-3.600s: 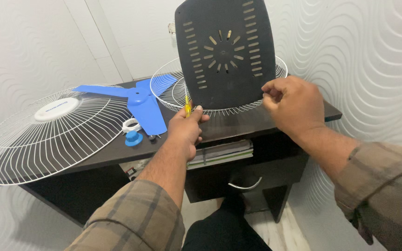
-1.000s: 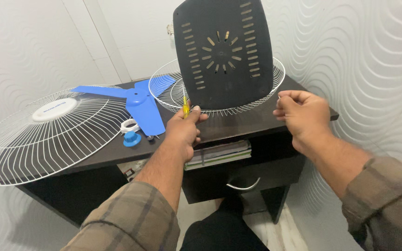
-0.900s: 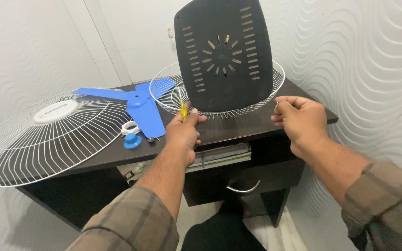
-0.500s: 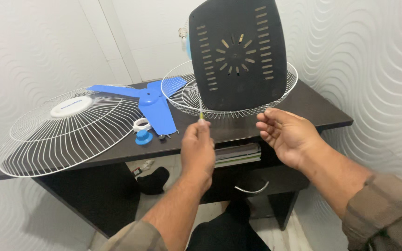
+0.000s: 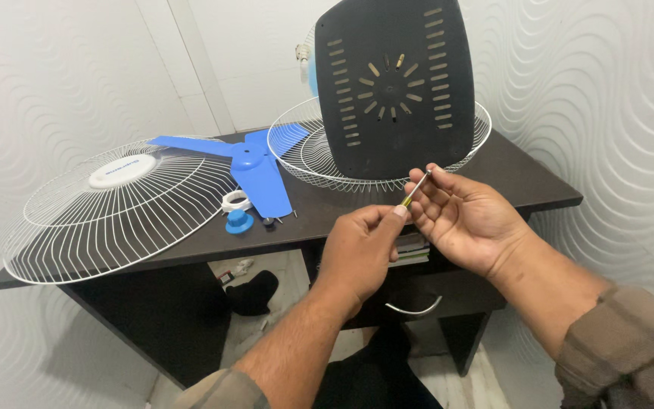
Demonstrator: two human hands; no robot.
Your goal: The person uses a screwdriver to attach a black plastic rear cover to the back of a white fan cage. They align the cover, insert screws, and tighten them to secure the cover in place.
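My left hand (image 5: 357, 254) is closed around a small screwdriver (image 5: 415, 188) with a yellow handle, its thin shaft pointing up and to the right. The shaft's tip lies against the fingers of my right hand (image 5: 467, 216), which is held palm-up with fingers apart just in front of the desk. Behind both hands stands the black slotted fan base (image 5: 399, 87), tilted upright inside a white wire rear guard (image 5: 297, 148) on the dark desk (image 5: 524, 185).
A white wire front guard (image 5: 115, 212) overhangs the desk's left end. A blue fan blade (image 5: 255, 167), a white ring (image 5: 235, 201), a blue knob (image 5: 239, 222) and small screws (image 5: 270, 221) lie mid-desk. Books sit on a shelf below; a drawer handle (image 5: 414, 309) shows. Patterned walls close in on both sides.
My left hand drew the screwdriver back from the guard's rim toward me and swung it right. My right hand left the guard, opened, and now meets the shaft's tip.
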